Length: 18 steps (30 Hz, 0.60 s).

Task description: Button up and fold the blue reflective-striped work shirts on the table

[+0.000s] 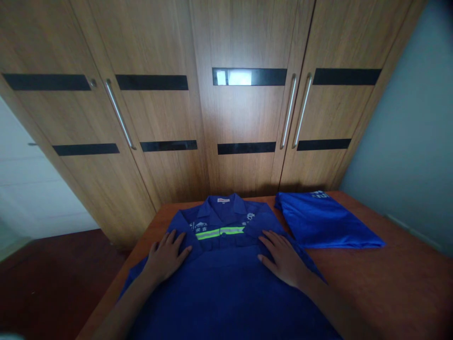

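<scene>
A dark blue work shirt (222, 269) lies spread front up on the table, its collar pointing away from me. Across its chest runs a yellow-green and silver reflective strip, with white print above it. My left hand (166, 257) rests flat on the shirt's left side, fingers apart. On the opposite side, my right hand (283, 257) lies with spread fingers near the sleeve. Neither hand grips the cloth. The shirt's lower part runs out of view toward me.
A folded bright blue garment (325, 222) lies right of the shirt on the reddish-brown table (399, 288). Behind the table stands a wooden wardrobe (244, 113) with long metal handles. A pale wall (406, 156) rises at right; dark red floor (63, 278) shows at left.
</scene>
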### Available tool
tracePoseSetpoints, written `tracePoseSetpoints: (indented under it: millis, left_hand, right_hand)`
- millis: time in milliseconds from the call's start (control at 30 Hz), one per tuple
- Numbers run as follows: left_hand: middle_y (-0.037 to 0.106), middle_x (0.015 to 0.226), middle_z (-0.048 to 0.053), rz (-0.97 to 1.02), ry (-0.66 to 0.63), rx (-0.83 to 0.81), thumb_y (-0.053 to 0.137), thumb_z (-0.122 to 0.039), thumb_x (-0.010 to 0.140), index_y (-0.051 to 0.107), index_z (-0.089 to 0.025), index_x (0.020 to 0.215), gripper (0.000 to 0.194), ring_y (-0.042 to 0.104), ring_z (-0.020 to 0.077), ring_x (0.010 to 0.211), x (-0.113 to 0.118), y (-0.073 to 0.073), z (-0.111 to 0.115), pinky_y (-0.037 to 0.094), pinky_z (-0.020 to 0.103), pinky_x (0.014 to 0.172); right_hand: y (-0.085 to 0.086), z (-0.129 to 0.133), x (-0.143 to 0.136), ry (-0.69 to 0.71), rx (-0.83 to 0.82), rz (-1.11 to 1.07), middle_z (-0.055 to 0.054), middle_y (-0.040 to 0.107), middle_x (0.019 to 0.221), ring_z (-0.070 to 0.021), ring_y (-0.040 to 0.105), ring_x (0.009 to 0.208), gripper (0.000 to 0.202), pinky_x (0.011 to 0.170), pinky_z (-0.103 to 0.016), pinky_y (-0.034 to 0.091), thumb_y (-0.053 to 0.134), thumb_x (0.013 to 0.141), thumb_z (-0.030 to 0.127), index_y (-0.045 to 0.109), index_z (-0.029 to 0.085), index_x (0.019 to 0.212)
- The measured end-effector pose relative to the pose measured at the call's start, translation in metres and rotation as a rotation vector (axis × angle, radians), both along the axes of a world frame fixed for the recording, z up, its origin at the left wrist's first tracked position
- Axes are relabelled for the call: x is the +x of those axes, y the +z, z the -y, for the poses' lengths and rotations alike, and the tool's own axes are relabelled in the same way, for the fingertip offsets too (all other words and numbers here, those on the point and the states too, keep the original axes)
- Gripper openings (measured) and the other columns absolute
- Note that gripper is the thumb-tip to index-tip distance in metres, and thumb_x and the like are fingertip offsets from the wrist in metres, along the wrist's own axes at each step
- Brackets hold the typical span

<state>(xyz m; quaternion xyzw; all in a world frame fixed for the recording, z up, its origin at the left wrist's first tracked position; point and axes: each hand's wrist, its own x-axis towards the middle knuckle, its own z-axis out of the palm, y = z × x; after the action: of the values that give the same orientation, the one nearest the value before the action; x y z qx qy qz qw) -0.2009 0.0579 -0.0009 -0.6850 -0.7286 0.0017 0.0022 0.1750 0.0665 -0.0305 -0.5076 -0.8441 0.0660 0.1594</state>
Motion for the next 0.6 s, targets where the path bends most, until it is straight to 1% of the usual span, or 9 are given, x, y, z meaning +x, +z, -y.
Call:
tracePoseSetpoints:
  millis: [67,100,167,233,300,333,433,533,600]
  left_hand:
    - [0.044,0.143,0.016,0.006,-0.029,0.025,0.030,-0.061,0.087,0.049,-0.019,0.135,0.066,0.038,0.0327,0.132,-0.001,0.007,-0.011,0.027,0.052,0.107]
    - [0.044,0.143,0.017,0.001,-0.036,0.058,0.029,-0.060,0.088,0.050,-0.017,0.134,0.066,0.038,0.0323,0.132,-0.002,0.009,-0.017,0.027,0.051,0.107]
    - [0.036,0.148,0.018,-0.018,-0.030,0.125,0.028,-0.058,0.089,0.045,-0.013,0.137,0.068,0.032,0.0324,0.136,-0.003,0.009,-0.031,0.026,0.049,0.108]
    - [0.027,0.152,0.019,-0.027,-0.008,0.147,0.027,-0.058,0.089,0.040,-0.009,0.139,0.071,0.025,0.0332,0.139,-0.003,0.003,-0.045,0.024,0.051,0.109]
    - [0.025,0.152,0.019,-0.020,0.004,0.124,0.025,-0.059,0.089,0.039,-0.008,0.140,0.074,0.023,0.0337,0.140,-0.005,-0.006,-0.057,0.024,0.053,0.108]
    - [0.026,0.152,0.020,-0.018,0.007,0.112,0.024,-0.060,0.089,0.039,-0.007,0.140,0.074,0.023,0.0337,0.140,-0.006,-0.011,-0.062,0.024,0.054,0.108]
    - [0.027,0.152,0.020,-0.018,0.021,0.102,0.022,-0.060,0.089,0.038,-0.007,0.140,0.075,0.021,0.0337,0.140,-0.008,-0.022,-0.069,0.022,0.056,0.107]
    - [0.027,0.152,0.020,0.012,0.031,0.107,0.024,-0.061,0.088,0.039,-0.009,0.140,0.075,0.021,0.0343,0.140,-0.010,-0.023,-0.072,0.021,0.057,0.107]
    - [0.029,0.151,0.019,0.095,0.028,0.111,0.030,-0.062,0.086,0.041,-0.011,0.138,0.073,0.023,0.0358,0.139,-0.013,-0.019,-0.076,0.021,0.057,0.107]
  right_hand:
    - [0.010,-0.012,0.000,0.008,-0.039,-0.056,-0.011,0.055,0.133,-0.0262,0.047,0.124,0.052,0.105,-0.041,0.035,0.038,0.091,0.054,0.058,0.019,0.125]
    - [0.014,-0.021,-0.001,-0.001,-0.049,-0.091,-0.011,0.059,0.126,-0.0246,0.052,0.119,0.051,0.103,-0.038,0.038,0.035,0.093,0.052,0.061,0.018,0.120]
    - [0.021,-0.044,-0.003,-0.044,-0.026,-0.139,-0.012,0.063,0.121,-0.0218,0.056,0.114,0.049,0.101,-0.033,0.039,0.028,0.096,0.045,0.061,0.016,0.118]
    - [0.021,-0.068,-0.006,-0.096,0.018,-0.121,-0.015,0.058,0.128,-0.0211,0.051,0.121,0.049,0.105,-0.032,0.035,0.027,0.097,0.038,0.054,0.010,0.126]
    - [0.013,-0.088,-0.010,-0.119,0.030,-0.068,-0.019,0.048,0.138,-0.0238,0.040,0.131,0.052,0.109,-0.034,0.029,0.032,0.095,0.038,0.048,0.004,0.132]
    - [0.007,-0.096,-0.011,-0.124,0.019,-0.039,-0.020,0.043,0.142,-0.0258,0.035,0.134,0.055,0.111,-0.037,0.026,0.035,0.094,0.040,0.046,0.003,0.133]
    - [-0.013,-0.107,-0.013,-0.154,-0.021,0.039,-0.018,0.034,0.148,-0.0300,0.023,0.140,0.061,0.112,-0.046,0.021,0.038,0.092,0.047,0.043,0.007,0.137]
    - [-0.024,-0.110,-0.012,-0.159,-0.044,0.053,-0.015,0.032,0.150,-0.0300,0.020,0.140,0.061,0.112,-0.048,0.018,0.035,0.092,0.050,0.041,0.011,0.139]
    - [-0.024,-0.115,-0.010,-0.149,-0.071,-0.044,-0.015,0.035,0.148,-0.0307,0.024,0.139,0.061,0.112,-0.047,0.019,0.042,0.089,0.051,0.046,0.012,0.136]
